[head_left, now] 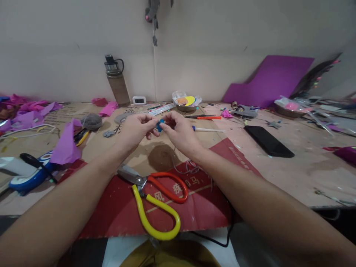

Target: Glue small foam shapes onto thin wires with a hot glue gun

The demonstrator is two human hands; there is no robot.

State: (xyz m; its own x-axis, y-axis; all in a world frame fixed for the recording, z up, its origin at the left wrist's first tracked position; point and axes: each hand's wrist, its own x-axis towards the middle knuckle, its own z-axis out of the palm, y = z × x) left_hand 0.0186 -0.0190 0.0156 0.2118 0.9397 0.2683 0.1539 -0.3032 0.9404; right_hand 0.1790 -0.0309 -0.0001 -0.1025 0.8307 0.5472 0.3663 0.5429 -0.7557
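Over the middle of the table, my left hand (138, 129) and my right hand (179, 130) meet with fingertips pinched around a small blue piece (160, 125). Its kind is too small to make out, and the fingers hide part of it. Below my right hand, a thin pale cord (190, 167) lies loosely coiled on the red cardboard (205, 200). Scissors (161, 200) with one red and one yellow handle lie open between my forearms. Left of my left hand rests a small grey cut-out piece (108, 134).
A drink bottle (119, 87), a small white digital clock (139, 100) and a bowl (187, 107) of scraps stand along the wall. A black phone (268, 141) lies right. Grey yarn (91, 121), purple felt (66, 144) and a blue-white tool (33, 178) are left.
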